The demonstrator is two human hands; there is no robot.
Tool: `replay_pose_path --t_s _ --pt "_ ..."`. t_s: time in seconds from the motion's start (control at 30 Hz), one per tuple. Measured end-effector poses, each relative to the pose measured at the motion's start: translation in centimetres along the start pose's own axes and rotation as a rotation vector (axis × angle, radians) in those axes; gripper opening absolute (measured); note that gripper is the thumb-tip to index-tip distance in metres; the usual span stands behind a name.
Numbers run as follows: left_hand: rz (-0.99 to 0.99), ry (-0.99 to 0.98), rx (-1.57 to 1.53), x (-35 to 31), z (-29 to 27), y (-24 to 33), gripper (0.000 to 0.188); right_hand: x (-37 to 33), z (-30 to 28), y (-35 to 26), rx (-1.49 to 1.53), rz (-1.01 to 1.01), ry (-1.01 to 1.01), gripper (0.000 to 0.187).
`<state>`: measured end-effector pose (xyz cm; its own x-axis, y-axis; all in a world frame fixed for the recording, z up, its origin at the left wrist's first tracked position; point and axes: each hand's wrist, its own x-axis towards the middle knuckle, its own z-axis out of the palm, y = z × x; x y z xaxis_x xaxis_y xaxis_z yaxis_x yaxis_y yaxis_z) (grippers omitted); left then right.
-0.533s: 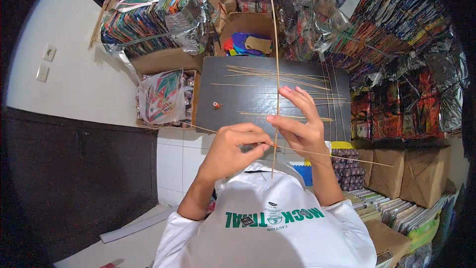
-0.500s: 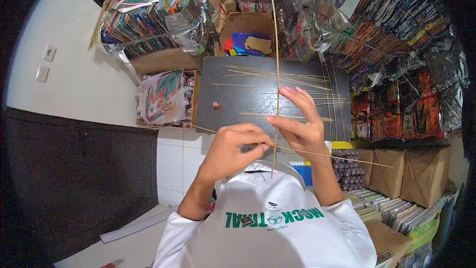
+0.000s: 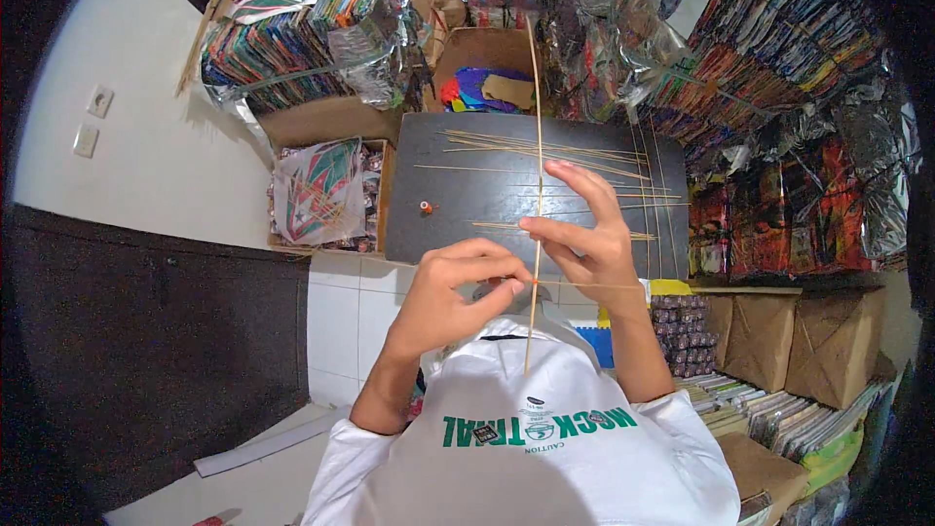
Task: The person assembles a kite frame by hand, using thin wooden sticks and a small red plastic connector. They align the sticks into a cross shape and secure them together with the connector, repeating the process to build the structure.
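Note:
A long, thin bamboo stick [image 3: 540, 127] stands nearly straight up and down before me. A second thin stick [image 3: 604, 285] crosses it near its lower end and runs to the right, passing my right wrist. Orange thread [image 3: 535, 281] shows at the crossing. My left hand [image 3: 458, 297] is closed in a pinch there, its fingertips on the joint; what lies under them is partly hidden. Higher up, my right hand [image 3: 594, 244] grips the long stick, with thumb and forefinger apart along it and the other fingers partly hidden.
On the dark table [image 3: 414, 205] lie several thin sticks [image 3: 545, 146] and a small orange thread spool [image 3: 426, 206]. An open box [image 3: 390, 175] with a printed kite-like sheet [image 3: 317, 190] stands left. Wrapped stacks [image 3: 779, 58] crowd behind and right. Cartons [image 3: 838, 341] stand lower right.
The long stick has moved down toward me, its far tip now in view. The cross stick has turned from slanting to nearly level. Both hands stay close to where they were.

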<state>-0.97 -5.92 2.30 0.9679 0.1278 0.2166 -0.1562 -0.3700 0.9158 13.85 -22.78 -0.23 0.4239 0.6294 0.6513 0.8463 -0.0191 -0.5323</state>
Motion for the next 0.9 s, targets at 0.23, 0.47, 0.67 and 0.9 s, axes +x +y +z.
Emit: replay_pose_path --t_s 0.23,0.47,0.67,0.9 --pt "0.076 0.199 0.127 -0.3 0.0 1.2 0.018 -0.4 0.2 0.2 -0.023 0.016 -0.074 0.037" --pt "0.359 0.248 0.357 -0.2 -0.3 1.5 0.025 -0.6 0.5 -0.1 -0.001 -0.047 -0.046 0.036" --pt "0.446 0.210 0.452 -0.4 -0.3 2.0 0.031 -0.8 0.4 0.0 -0.025 -0.092 0.037 0.032" --pt "0.427 0.196 0.424 -0.4 -0.1 2.3 0.027 -0.6 0.0 -0.4 -0.097 -0.135 0.117 0.029"
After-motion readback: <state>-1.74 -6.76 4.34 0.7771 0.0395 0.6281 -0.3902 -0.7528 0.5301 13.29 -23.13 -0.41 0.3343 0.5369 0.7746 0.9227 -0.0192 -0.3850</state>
